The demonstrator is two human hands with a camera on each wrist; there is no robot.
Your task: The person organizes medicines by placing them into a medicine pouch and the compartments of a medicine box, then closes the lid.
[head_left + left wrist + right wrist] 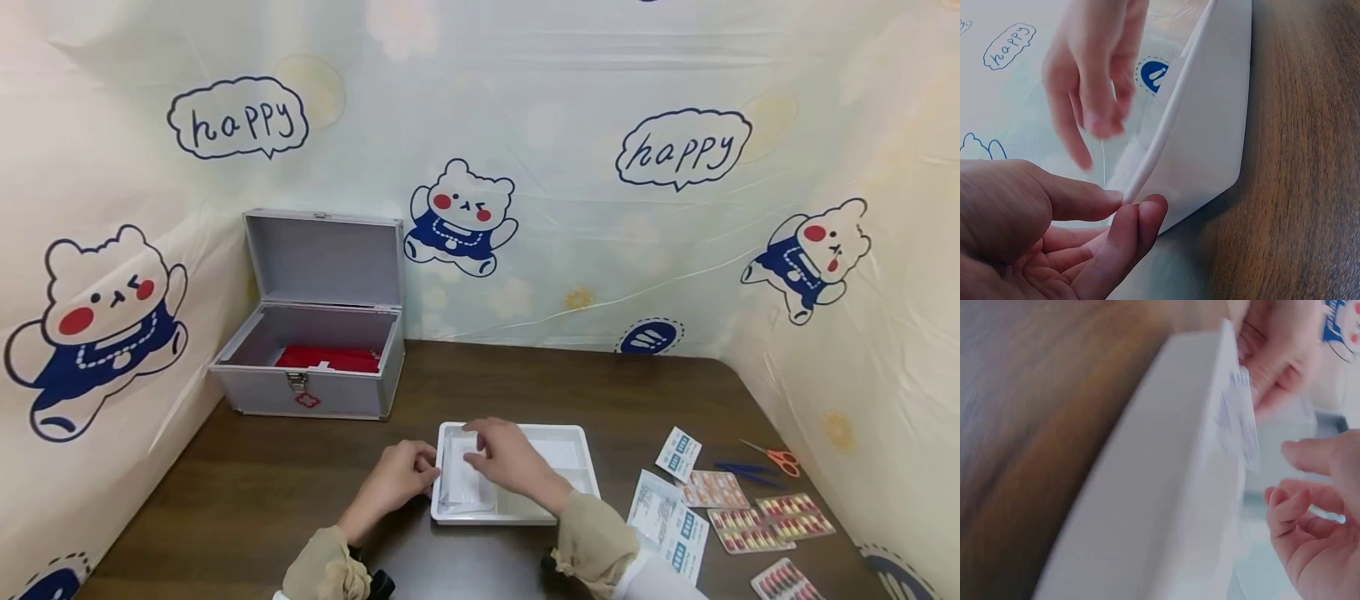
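A white divided tray [566, 448] lies on the table before me. A clear plastic packet [459, 492] fills its left compartment; in the right wrist view, a printed end of the clear packet [1239, 422] stands up by the rim. My left hand [396, 479] is at the tray's left edge, pinching the rim between thumb and fingertips, as the left wrist view shows. Over the left part of the tray hovers my right hand [508, 457], its fingers loosely bent and apart with nothing between them. The right forearm hides part of the right compartments.
An open silver case [315, 392] with a red item [330, 358] inside stands at the back left. On the right lie printed packets [667, 517], several blister packs [750, 533], blue tweezers [750, 473] and orange-handled scissors [783, 460]. Patterned cloth [540, 250] surrounds the table.
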